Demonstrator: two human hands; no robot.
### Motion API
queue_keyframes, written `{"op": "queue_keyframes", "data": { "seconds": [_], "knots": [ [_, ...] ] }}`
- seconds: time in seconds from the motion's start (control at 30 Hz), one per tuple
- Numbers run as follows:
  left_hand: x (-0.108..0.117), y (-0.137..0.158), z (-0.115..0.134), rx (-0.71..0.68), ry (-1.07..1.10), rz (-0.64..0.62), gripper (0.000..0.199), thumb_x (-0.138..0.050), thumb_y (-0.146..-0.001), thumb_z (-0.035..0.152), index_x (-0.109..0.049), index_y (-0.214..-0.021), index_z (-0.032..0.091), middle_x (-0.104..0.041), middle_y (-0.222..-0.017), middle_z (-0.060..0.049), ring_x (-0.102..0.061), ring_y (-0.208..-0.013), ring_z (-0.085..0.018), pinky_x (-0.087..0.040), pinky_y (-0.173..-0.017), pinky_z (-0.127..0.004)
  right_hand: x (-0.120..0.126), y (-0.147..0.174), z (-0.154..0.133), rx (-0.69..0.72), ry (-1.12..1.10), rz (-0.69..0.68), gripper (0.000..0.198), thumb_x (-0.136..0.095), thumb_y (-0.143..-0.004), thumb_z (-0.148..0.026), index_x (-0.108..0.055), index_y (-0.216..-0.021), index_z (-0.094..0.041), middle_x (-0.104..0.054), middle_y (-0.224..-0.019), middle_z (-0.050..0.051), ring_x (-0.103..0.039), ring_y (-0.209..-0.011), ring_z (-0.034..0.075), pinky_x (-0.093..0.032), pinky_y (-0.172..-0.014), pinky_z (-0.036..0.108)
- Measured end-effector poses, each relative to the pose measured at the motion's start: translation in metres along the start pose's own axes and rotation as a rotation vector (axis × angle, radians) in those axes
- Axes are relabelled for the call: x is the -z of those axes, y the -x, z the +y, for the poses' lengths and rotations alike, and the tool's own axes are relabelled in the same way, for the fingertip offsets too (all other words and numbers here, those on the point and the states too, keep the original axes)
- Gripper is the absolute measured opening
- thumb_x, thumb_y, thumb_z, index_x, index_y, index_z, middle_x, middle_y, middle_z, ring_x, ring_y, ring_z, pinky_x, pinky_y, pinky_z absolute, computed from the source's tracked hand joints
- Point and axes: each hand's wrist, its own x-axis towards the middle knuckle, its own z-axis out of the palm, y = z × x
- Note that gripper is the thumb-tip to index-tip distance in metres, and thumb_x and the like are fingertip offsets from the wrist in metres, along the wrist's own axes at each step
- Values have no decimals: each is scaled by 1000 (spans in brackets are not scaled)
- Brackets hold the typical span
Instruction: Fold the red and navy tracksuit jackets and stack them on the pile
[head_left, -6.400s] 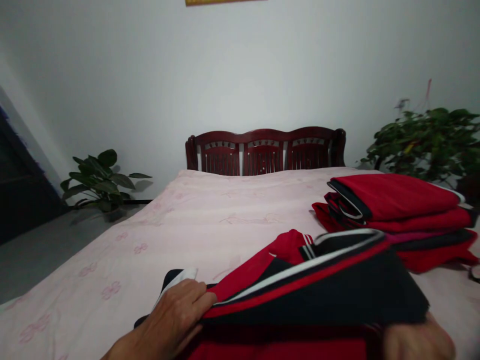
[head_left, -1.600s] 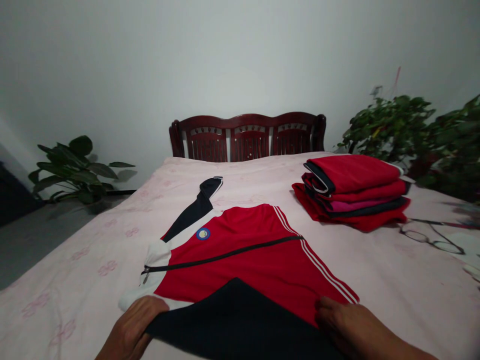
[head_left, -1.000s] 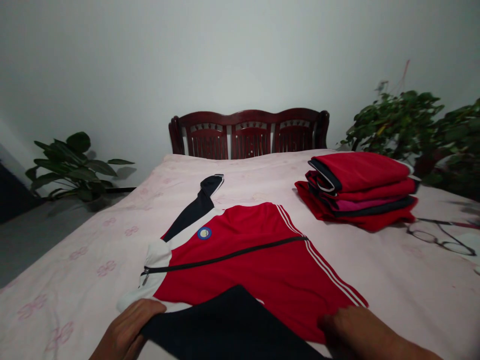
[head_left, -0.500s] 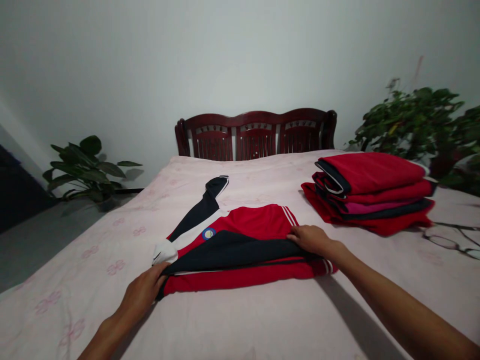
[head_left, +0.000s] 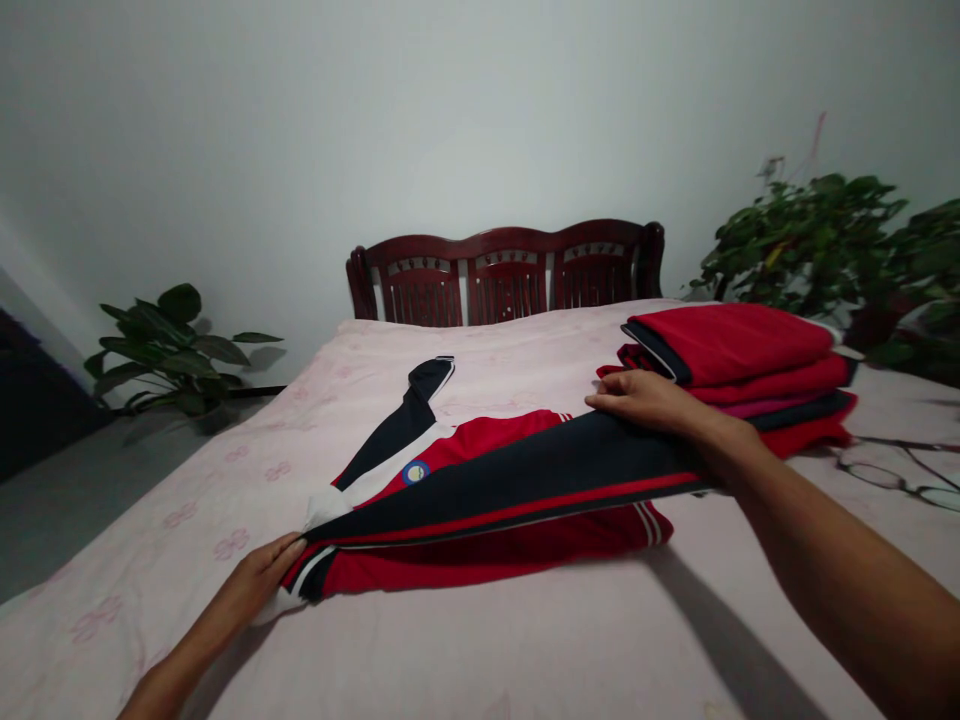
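Note:
A red, navy and white jacket (head_left: 420, 545) with a round blue badge lies partly folded on the bed. My left hand (head_left: 266, 565) is closed on the red edge at its near-left corner, beside the white collar. The near navy sleeve (head_left: 495, 475) with red piping stretches across the jacket to my right hand (head_left: 645, 400). That hand grips the sleeve and holds its right part raised above the body; the fingers under the cloth are hidden. The other navy sleeve (head_left: 409, 420) reaches away toward the headboard, bent near its cuff.
A stack of folded red and navy clothes (head_left: 757, 345) sits at the right, partly behind my right hand. Eyeglasses (head_left: 877, 475) lie beside it on the pink flowered bedsheet (head_left: 480, 660). A dark wooden headboard (head_left: 506, 270) stands behind, with plants (head_left: 176, 345) on both sides.
My right hand has lifted the near sleeve up and to the right, uncovering more of the red fold beneath. My left hand has shifted slightly left along the jacket's edge.

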Motion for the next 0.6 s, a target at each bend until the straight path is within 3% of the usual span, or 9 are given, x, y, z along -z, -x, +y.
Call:
{"op": "queue_keyframes", "data": {
  "seconds": [0.1,0.2,0.3,0.37,0.47,0.53,0.6],
  "knots": [
    [1,3,-9,20,-104,-113,42,-49,-86,54,-75,-101,24,-78,-101,-1,-72,-95,-24,-55,-83,-29,-33,-3,15,-50,127,-50,41,-52,-86,-53,-71,-95,-19,-72,-94,10,-64,-83,23,-45,-71,30],
    [2,16,-2,-23,-306,-16,35,-49,-89,44,-71,-110,27,-76,-108,-3,-71,-96,-24,-55,-81,-32,-77,9,49,-108,50,-136,47,-48,-88,-51,-69,-111,-15,-70,-113,14,-64,-101,26,-47,-84,33],
    [-6,33,20,-335,-494,237,40,-53,-90,42,-63,-125,26,-69,-119,-9,-66,-106,-26,-52,-88,-38,-107,27,88,-347,44,-27,63,-44,-88,-55,-57,-131,-11,-57,-136,20,-55,-121,33,-43,-97,42],
    [-20,41,37,-592,-568,261,39,-57,-89,36,-60,-128,28,-66,-122,-9,-62,-111,-26,-49,-94,-40,-117,37,107,-486,8,-12,71,-42,-87,-61,-53,-134,-9,-53,-140,23,-52,-125,36,-42,-99,47],
    [-47,43,55,-753,-622,179,39,-56,-90,21,-60,-128,30,-65,-124,-8,-60,-115,-25,-47,-97,-41,-123,46,117,-571,-197,-17,64,-50,-82,-63,-63,-117,-12,-66,-120,22,-61,-110,35,-48,-88,45],
    [-59,38,61,-725,-607,151,37,-52,-90,15,-61,-124,28,-66,-119,-8,-62,-109,-24,-49,-92,-39,-124,49,112,-586,-393,-52,48,-57,-78,-58,-68,-94,-15,-73,-91,16,-67,-89,31,-52,-73,40],
    [-64,33,63,-688,-544,123,32,-50,-89,12,-64,-113,26,-68,-109,-6,-63,-98,-22,-49,-84,-36,-123,51,103,-565,-548,-90,36,-59,-78,-52,-66,-79,-16,-70,-71,10,-66,-71,25,-51,-61,34]
  ]
}}
